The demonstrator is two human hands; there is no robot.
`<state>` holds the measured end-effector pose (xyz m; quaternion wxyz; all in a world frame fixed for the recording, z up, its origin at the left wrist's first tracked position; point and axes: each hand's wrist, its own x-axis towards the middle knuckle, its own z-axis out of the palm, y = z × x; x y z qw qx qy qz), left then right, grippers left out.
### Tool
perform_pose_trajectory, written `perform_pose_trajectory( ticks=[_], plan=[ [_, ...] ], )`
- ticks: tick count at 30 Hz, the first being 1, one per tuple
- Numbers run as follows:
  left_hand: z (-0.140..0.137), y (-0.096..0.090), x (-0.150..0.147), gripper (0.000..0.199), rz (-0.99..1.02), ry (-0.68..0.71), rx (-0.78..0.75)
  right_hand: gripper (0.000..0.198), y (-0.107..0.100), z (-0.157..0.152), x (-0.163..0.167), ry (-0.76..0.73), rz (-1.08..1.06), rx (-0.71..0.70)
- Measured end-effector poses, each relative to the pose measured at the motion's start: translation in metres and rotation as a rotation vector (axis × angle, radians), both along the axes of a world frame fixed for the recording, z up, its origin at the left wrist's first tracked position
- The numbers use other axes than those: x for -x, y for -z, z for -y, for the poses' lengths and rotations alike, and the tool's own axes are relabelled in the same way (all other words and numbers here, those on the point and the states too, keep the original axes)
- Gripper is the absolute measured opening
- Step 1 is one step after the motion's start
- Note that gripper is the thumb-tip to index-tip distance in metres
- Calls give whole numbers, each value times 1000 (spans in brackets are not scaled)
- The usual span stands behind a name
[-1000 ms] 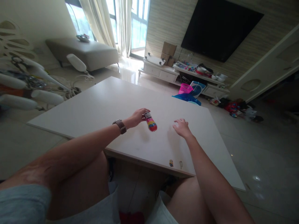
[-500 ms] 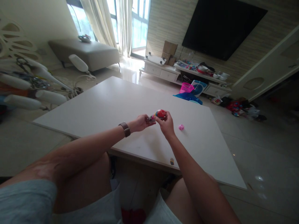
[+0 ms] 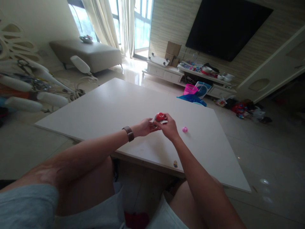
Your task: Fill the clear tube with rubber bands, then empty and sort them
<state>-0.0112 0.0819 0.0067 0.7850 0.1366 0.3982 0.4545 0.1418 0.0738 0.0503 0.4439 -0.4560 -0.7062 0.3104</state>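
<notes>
Above the white table point(image 3: 133, 98), I hold a small toy-like object point(image 3: 160, 117) with a round, glossy red end and a narrower, darker part. Its exact kind is not clear. My left hand point(image 3: 145, 127), with a brown-strapped watch on the wrist, has its fingers at the narrow lower end. Thumb and fingers of my right hand point(image 3: 169, 127) close around the red end and hide part of it. A small round pink piece point(image 3: 185, 129) lies on the tabletop to the right of my right hand, apart from it.
Near the table's front edge is a small yellow minion figure or sticker point(image 3: 175, 163). Beyond the table's far edge are a pink basket point(image 3: 190, 89) and a blue plastic item point(image 3: 192, 99). White lamp-like pieces point(image 3: 52, 99) with cables lie to the left.
The object has been turned in my hands: its red end now faces up towards me, and its colourful side hardly shows. Both hands have shifted only slightly.
</notes>
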Motion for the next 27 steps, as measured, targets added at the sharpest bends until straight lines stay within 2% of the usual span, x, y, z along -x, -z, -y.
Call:
perform_pose_trajectory(
  ticks=[6,8,11,16,21,25,27],
  plan=[
    [1,7,-3,30,-30,25,46,42,-12,7,4,102,-144,-167],
    [1,6,-4,23,-11,-3,16,42,-10,8,3,43,-89,-117],
    [0,5,-4,23,-1,-79,-29,42,-4,6,4,-31,-6,-27],
    [-2,2,-1,20,-32,-50,28,39,-6,5,4,62,-94,-155],
    [-3,6,0,22,-53,-74,1,35,-4,5,1,-50,60,-50],
    [-4,9,-2,20,-67,-49,23,35,-5,4,0,50,-26,-109],
    [-4,10,-3,20,-52,-45,-2,35,-4,3,0,19,-19,-72]
  ],
)
